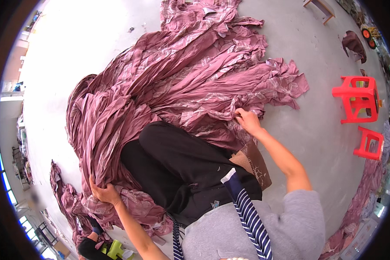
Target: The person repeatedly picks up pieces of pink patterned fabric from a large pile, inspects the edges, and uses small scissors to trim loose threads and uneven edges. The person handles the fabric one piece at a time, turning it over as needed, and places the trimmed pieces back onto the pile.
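A great heap of dusty-pink fabric (182,78) with pale printed bands lies in long folds over the floor and against my bent legs (177,149) in black trousers. My left hand (105,193) is closed on the cloth at the heap's near left edge; some of its fingers are hidden in the folds. On the right side, my right hand (248,121) pinches a gathered bit of the same fabric between thumb and fingers, just beyond my knee. Below that arm a brown seat-like piece with a tan mesh patch (242,161) shows beside my hip.
Two red plastic stools (355,97) stand on the grey floor (305,130) at the right. A dark cloth (354,45) and a wooden bench (320,9) are farther off. At lower left, another person's limb (91,242) shows by a green stool (115,250), near more pink fabric.
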Demonstrator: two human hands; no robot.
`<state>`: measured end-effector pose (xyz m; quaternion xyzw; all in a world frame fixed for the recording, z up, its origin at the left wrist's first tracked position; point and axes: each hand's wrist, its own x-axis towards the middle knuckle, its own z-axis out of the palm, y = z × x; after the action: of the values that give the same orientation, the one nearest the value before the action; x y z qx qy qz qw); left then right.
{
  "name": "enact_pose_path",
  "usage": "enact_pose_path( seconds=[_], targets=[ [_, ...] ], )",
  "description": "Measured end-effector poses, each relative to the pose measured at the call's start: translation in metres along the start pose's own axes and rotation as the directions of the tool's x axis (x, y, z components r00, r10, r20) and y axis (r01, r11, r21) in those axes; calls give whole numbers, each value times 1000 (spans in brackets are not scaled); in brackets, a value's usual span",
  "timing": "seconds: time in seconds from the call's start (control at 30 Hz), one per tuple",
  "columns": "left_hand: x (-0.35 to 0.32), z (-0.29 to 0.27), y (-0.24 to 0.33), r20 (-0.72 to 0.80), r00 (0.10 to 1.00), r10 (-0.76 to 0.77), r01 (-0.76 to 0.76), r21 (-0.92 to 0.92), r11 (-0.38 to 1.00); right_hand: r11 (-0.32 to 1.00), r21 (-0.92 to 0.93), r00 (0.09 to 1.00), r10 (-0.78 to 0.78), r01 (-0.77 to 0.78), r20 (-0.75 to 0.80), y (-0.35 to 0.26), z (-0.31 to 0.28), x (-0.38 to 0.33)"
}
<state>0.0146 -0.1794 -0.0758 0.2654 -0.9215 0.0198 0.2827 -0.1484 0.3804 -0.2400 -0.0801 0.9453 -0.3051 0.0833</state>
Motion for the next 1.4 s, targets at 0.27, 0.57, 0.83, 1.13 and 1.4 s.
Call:
enact_pose_path(
  seconds=[0.27, 0.57, 0.83, 1.13, 1.4],
  targets=[
    [2, -13, 11, 100, 980, 171, -169, -28, 985, 851, -475, 962, -113, 224, 250, 28, 12, 57],
    [-48, -58, 161, 112, 871, 479, -247, -743, 622, 494, 693, 847, 381, -526, 371, -80, -103, -5],
    [-88, -69, 285, 651, 252, 716, 566, -699, 436, 237, 931, 767, -529, -276, 362, -301, -123, -78],
    [-57, -36, 229, 851, 453, 264, 887, -460, -37, 433, 880, 938, -344, 194, -38, -284, -169, -36],
    [-96, -39, 11, 841, 289, -458, 812, -469, -348, 428, 904, 969, -224, -2, 108, -239, -101, 5]
  ],
)
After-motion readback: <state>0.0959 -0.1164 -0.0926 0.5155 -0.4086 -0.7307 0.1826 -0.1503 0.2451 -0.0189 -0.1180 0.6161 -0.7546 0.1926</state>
